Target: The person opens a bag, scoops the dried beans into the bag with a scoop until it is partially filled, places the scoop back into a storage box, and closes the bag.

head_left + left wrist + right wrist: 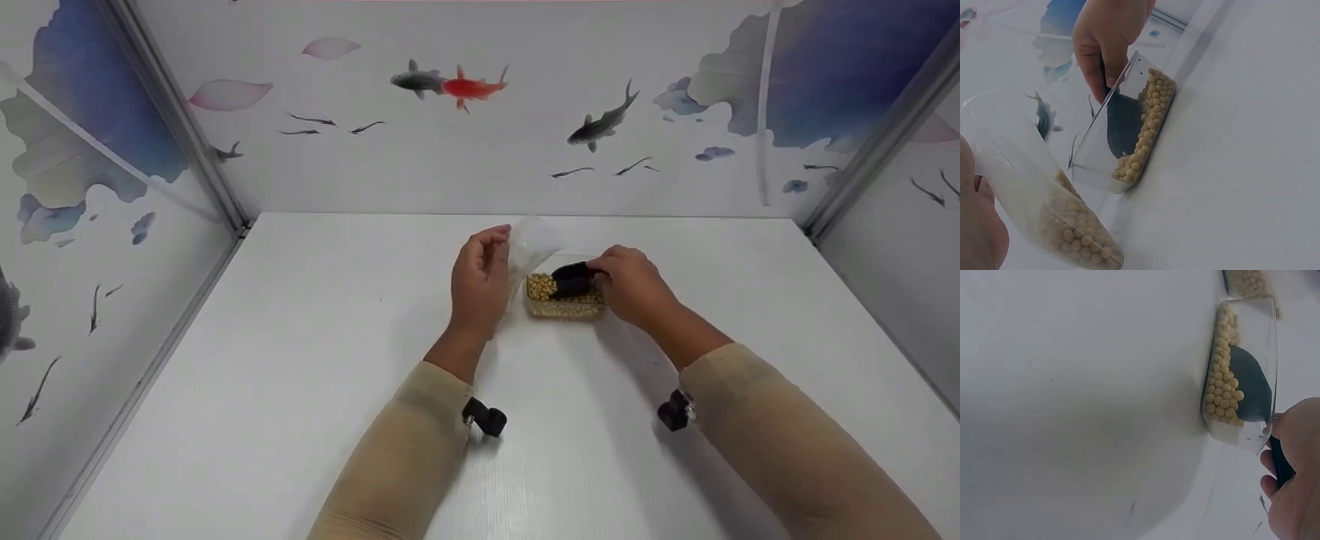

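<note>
A black scoop (571, 279) dips into a clear rectangular container (564, 309) partly filled with round yellow soybeans (1154, 115). Its handle is gripped by my right hand (636, 285), just past the container's right side. In the right wrist view the scoop's blade (1249, 385) rests among the beans, against the clear wall. My left hand (480, 279) holds a clear plastic bag (534, 241) upright, left of the container. Soybeans (1081, 239) lie at the bottom of that bag in the left wrist view. The left fingertips are partly hidden there.
A white tabletop (300, 360) lies beneath everything. White panels with painted fish (600, 124) and leaves enclose its back and sides. Black camera mounts (486, 417) are strapped at both sleeved wrists.
</note>
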`<state>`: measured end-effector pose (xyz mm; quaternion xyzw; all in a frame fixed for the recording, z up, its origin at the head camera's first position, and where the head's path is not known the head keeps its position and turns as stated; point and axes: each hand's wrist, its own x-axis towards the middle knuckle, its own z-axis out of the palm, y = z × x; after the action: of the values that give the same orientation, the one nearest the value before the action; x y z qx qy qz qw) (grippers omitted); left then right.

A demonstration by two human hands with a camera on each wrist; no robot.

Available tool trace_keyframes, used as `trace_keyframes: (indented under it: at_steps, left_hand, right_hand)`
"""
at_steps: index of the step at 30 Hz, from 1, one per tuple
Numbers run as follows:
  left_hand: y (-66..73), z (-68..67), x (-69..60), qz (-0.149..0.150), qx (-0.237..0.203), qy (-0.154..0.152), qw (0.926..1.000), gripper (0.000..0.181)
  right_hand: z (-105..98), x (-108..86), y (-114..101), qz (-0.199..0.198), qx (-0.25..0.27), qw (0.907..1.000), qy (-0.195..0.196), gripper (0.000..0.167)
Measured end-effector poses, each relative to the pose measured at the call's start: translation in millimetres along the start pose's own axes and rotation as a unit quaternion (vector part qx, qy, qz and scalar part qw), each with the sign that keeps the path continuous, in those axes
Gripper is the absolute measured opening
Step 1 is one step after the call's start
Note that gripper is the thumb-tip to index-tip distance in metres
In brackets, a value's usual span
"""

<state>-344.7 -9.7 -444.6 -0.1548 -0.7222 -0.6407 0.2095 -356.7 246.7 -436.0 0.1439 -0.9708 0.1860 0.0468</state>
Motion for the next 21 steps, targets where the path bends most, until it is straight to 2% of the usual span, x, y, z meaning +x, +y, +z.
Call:
trace_keyframes:
  at_steps: [7,15,21]
  left_hand:
    - [-1.3,1.2,0.5,-0.002,0.002,0.003,1.0,0.02]
    - [-0.7,1.2,0.4,0.003,0.006,0.006,1.0,0.019]
    - [-0.8,0.6,1.3,0.005,0.005,0.008,0.9999,0.018]
  right_hand:
    - [9.9,3.2,-3.8,0.004,0.026,0.9997,-0.002,0.036]
    - [20.4,5.5,-3.4,0.026,0.107,0.994,-0.001,0.036]
    - [22.6,4.9,-3.0,0.043,0.139,0.9893,0.001,0.037]
